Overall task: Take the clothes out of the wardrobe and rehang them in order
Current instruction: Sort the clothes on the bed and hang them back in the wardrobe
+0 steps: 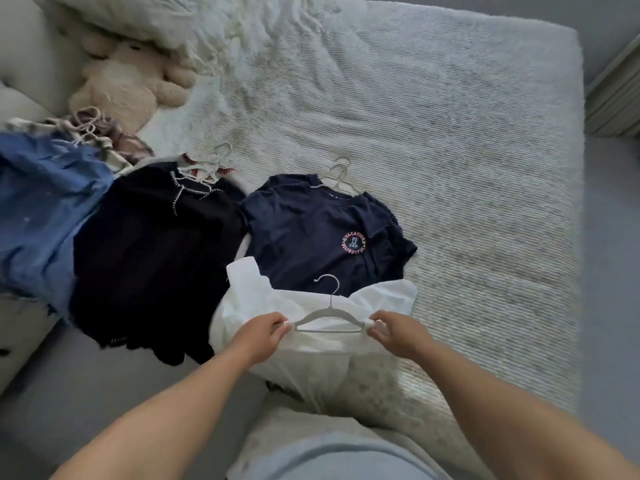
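A white garment (pixel 249 306) lies on the near edge of the bed with a pale grey hanger (pixel 329 318) on top of it. My left hand (pixel 263 336) pinches the fabric at the hanger's left end. At the right end, my right hand (pixel 398 332) pinches the fabric the same way. Behind it lies a navy T-shirt (pixel 311 233) with a round logo, on its own hangers (pixel 341 176). To the left a black top (pixel 152 251) with white stitching rests on hangers too. A blue garment (pixel 41 206) lies at the far left.
The bed (pixel 467 168) has a ribbed white cover, bare on its right half. A beige plush toy (pixel 128 84) and a crumpled duvet (pixel 194 26) sit at the head. More clothes on hangers (pixel 90 129) pile up at the left. Grey floor (pixel 609 271) runs along the right.
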